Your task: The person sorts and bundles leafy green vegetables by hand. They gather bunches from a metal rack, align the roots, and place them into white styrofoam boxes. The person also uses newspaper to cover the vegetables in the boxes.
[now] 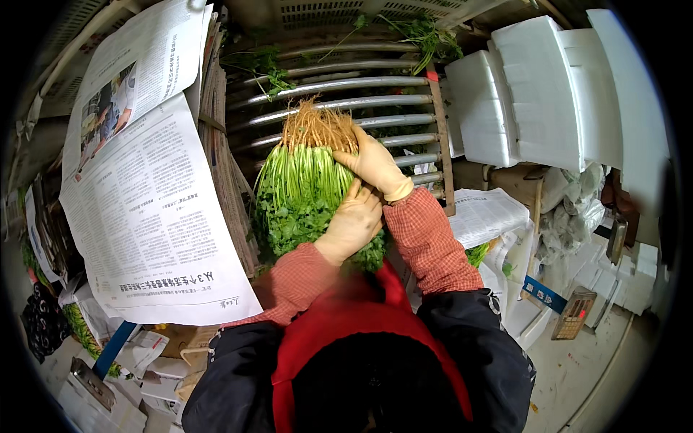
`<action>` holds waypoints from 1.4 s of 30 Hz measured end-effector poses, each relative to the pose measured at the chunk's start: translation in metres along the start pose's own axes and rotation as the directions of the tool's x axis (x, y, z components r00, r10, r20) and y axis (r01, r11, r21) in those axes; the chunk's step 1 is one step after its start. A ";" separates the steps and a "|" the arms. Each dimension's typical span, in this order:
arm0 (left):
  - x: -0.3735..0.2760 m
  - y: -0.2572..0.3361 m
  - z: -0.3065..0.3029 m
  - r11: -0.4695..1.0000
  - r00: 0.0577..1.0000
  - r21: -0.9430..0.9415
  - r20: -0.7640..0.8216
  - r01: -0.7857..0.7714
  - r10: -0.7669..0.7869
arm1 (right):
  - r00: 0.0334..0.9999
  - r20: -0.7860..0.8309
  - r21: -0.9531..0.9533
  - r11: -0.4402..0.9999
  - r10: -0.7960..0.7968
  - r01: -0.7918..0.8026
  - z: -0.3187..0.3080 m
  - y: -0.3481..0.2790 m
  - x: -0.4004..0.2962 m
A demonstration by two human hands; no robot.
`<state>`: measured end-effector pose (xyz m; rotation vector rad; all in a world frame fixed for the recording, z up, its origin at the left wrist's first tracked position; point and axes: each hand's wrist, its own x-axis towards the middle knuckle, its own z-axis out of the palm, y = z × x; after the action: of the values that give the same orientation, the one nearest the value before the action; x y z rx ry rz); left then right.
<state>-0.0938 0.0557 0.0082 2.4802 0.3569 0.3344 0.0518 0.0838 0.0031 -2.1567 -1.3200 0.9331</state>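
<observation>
A large bunch of coriander (303, 178) lies on a rack of metal bars (373, 101), roots pointing away from me and leaves towards me. Its tan roots (319, 125) are bared at the top. My right hand (379, 162), in a pale glove, grips the right edge of the bunch, thumb across the upper stems and fingers by the roots. Lower down, my left hand (354, 222), also gloved, lies over the right side of the leaves, fingertips close to my right wrist. Whether its fingers are closed around any stems cannot be told.
A thick stack of newspapers (157, 211) stands left of the rack. Loose coriander sprigs (427, 43) lie at its far end. White foam boxes (541, 92) are piled at the right. A scale with a red-lit display (574, 314) is at the lower right, near plastic bags (574, 216).
</observation>
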 end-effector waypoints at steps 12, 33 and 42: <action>-0.041 -0.025 -0.035 0.971 0.903 -0.050 -0.358 0.235 -0.237 | 0.970 -0.081 0.709 0.697 0.228 -0.105 -0.014 0.047 -0.019; 0.010 -0.030 -0.032 0.955 0.919 0.014 -0.275 0.296 -0.281 | 0.999 0.034 0.277 0.961 -0.018 0.007 0.001 0.026 -0.006; 0.006 -0.035 -0.028 0.932 0.919 0.091 -0.224 0.350 -0.323 | 0.989 -0.140 0.180 0.983 0.046 -0.021 0.001 0.030 -0.011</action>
<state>-0.1031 0.1002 0.0104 2.4539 0.9071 0.4348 0.0653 0.0612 -0.0142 -2.0720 -1.0920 0.8561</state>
